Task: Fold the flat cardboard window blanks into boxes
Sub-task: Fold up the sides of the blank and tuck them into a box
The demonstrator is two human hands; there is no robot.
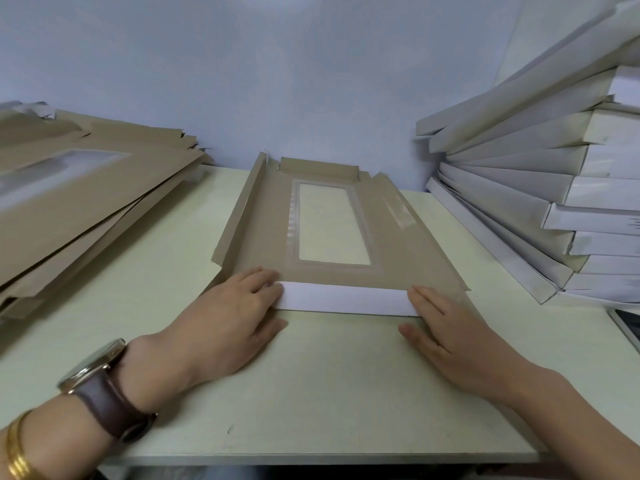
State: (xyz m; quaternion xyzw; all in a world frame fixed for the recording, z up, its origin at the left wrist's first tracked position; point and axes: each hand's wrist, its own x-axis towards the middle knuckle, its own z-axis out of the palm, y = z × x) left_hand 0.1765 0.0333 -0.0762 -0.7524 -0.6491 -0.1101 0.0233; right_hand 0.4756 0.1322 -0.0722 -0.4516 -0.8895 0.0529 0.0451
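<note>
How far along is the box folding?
Done: folded white boxes are stacked at the right. In hand: the left hand and right hand press the near flap of one blank over; its left side and far flap already stand up. Left: the pile of flat blanks at the left.
</note>
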